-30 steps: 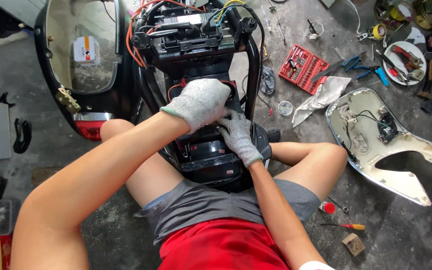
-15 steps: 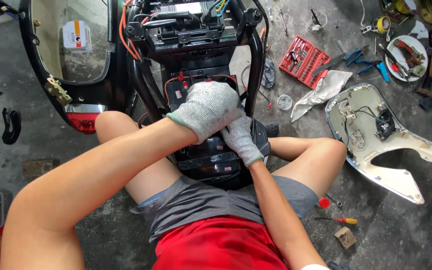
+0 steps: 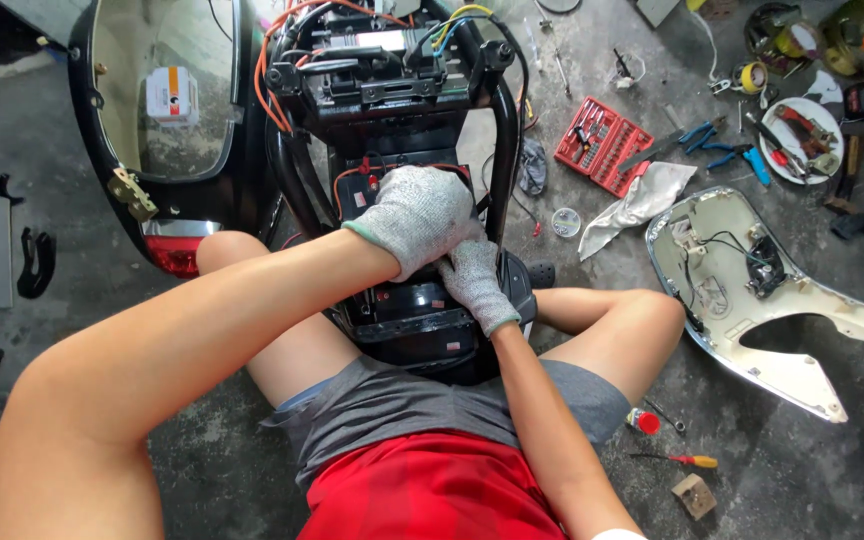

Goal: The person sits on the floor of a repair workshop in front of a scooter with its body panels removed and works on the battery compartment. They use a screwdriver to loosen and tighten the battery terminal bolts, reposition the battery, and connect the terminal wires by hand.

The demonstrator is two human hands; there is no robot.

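Battery [image 3: 407, 300] inside the scooter frame [image 3: 504, 130] is being worked: both gloved hands, left hand [image 3: 420, 215] over right hand [image 3: 472, 282], are pressing on its top. Whether they are gripping anything, I cannot tell; next likely calls for a firm pull.

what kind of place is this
Most likely a scooter repair workshop floor: a stripped black scooter frame with exposed wiring stands on bare concrete, beside a red socket set tray, blue-handled pliers and a detached white body panel.

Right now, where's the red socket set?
In the head view, the red socket set lies open on the concrete floor, right of the scooter frame, just above the white rag.
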